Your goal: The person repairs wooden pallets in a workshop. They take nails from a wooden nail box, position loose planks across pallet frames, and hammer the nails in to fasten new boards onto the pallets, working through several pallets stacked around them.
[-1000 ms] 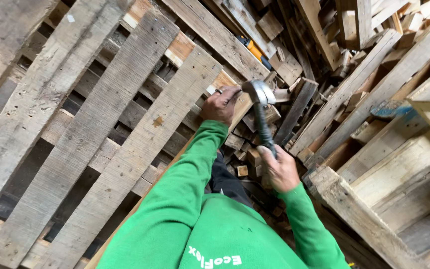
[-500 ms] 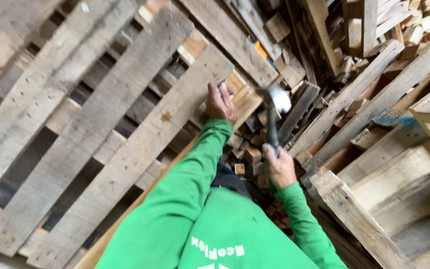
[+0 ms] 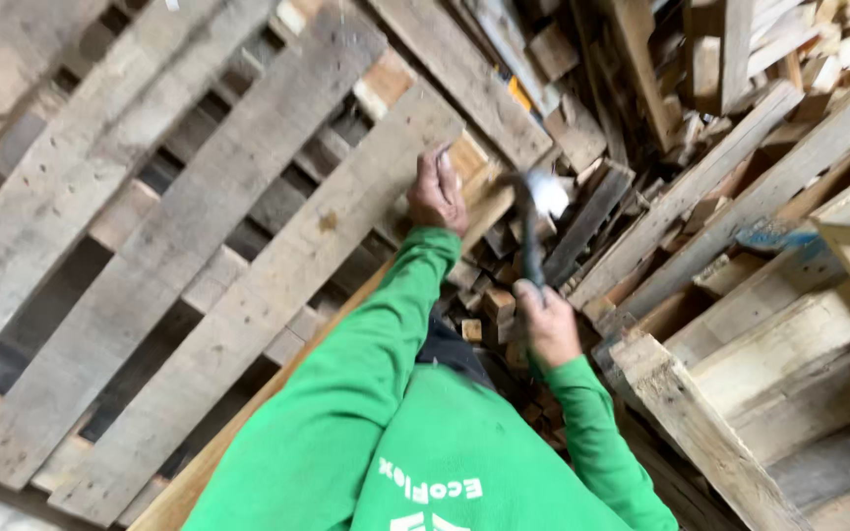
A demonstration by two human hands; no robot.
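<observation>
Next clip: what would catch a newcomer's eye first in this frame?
The bright green sleeves filling the lower middle stand out first. Next comes the hammer at centre, its head blurred, its handle in the grip of the right hand. The left hand rests on the edge of a large weathered pallet spanning the left side, with stacked pallets and wood scraps on the right.

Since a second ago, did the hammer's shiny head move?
Yes. The hammer head swung rightward, away from the left hand pressed on the pallet board, and it blurs above the right hand gripping its handle.
</observation>
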